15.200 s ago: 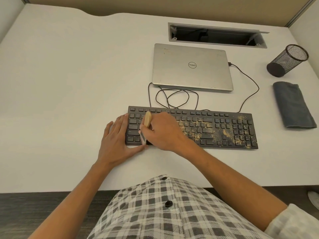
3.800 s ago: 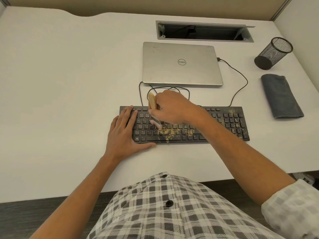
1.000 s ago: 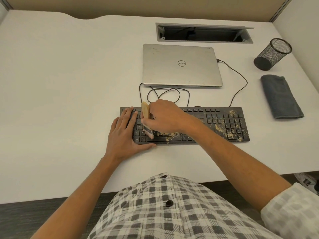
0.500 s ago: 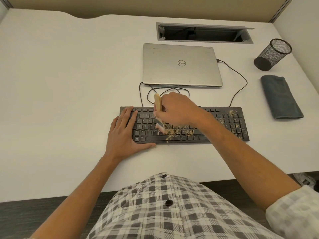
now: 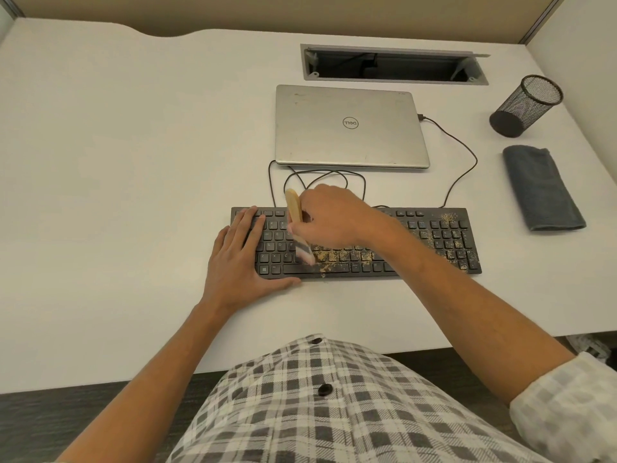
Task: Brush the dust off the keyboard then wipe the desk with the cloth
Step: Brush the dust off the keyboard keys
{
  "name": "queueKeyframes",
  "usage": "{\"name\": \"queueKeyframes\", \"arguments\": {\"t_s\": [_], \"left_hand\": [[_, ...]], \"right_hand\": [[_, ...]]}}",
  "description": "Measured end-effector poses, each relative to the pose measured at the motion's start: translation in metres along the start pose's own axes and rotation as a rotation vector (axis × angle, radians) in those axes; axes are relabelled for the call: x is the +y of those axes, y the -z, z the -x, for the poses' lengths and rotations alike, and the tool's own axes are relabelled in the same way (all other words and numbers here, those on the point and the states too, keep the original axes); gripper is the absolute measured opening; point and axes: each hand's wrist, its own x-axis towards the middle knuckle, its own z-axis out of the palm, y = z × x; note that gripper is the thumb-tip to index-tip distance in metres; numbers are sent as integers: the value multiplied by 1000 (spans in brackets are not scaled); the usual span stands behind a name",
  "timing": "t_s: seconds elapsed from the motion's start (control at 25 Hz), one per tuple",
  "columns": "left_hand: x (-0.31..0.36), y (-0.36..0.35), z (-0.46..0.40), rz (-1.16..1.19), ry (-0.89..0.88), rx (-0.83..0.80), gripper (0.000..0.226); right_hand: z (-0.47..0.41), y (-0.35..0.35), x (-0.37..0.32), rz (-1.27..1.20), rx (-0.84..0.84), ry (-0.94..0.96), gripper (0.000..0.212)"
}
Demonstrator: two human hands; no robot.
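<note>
right now, seen from the head camera, the black keyboard [image 5: 434, 242] lies across the white bench [image 5: 117, 162], in front of a closed silver laptop [image 5: 347, 128]. the left hand [image 5: 240, 259] lies flat with its fingers straight, pressed on the keyboard's left end, the thumb stretched along the near edge. the right hand [image 5: 334, 218] has its fingers curled round the wooden handle of a small brush [image 5: 297, 225], whose bristles touch the keys left of the keyboard's middle. yellowish dust [image 5: 344, 255] lies on the lower key rows just right of the bristles, and more is scattered over the number pad at the right end. the folded grey cloth [image 5: 541, 188] rests on the bench to the right of the keyboard, apart from it and untouched. beyond the cloth stands a black mesh pen cup [image 5: 524, 106]. a dark cable [image 5: 464, 168] runs from the laptop's right side down to the keyboard's far edge, and more cable loops between them.
</note>
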Motion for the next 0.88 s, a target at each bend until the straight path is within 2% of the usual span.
{"name": "queueKeyframes", "arguments": {"t_s": [0.08,0.16,0.32,0.44,0.64,0.8,0.88], "left_hand": [[0,-1,0,-3,4,-3,127],[-1,-1,0,0,6,-7,127],[-1,-1,0,0,1,-7,126],[-1,-1,0,1,5,-3,126],[-1,-2,0,1,1,-1,127],[-1,-2,0,0,-6,18,125],[-1,-2,0,5,-11,13,125]], "right_hand": [[-1,2,0,6,15,-9,24],[-1,3,0,18,-68,-8,22],[-2,2,-1,25,31,-12,23],[0,3,1,36,-93,-25,27],[-3,-13,-1,-92,92,-7,32],[4,-9,5,27,-24,-20,25],[6,-3,6,34,-9,-4,27]]}}
